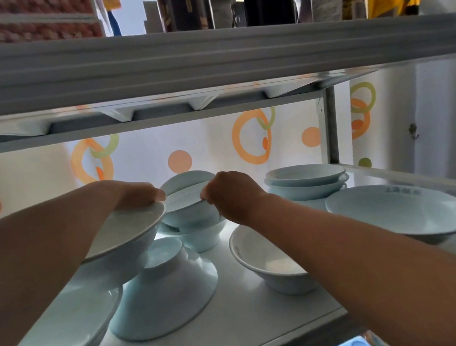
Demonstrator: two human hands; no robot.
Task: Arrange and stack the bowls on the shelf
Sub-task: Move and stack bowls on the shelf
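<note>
Several pale blue bowls stand on the white shelf [260, 302]. My left hand [137, 194] grips the far rim of a wide bowl [127, 236] held above the shelf at the left. My right hand [231, 192] pinches the rim of a tilted bowl [188, 201] that rests in other bowls at the back middle. An upside-down bowl [162, 291] leans at the front centre. An upright bowl [268, 263] sits under my right forearm. At the back right is a stack of bowls [305, 182], and a big bowl [398, 213] is at the right edge.
Another large bowl [56, 334] sits at the front left under my left arm. The upper shelf [211, 61] hangs low overhead, loaded with boxes and packets. A metal post [330, 125] stands at the back right. A curtain with orange rings hangs behind.
</note>
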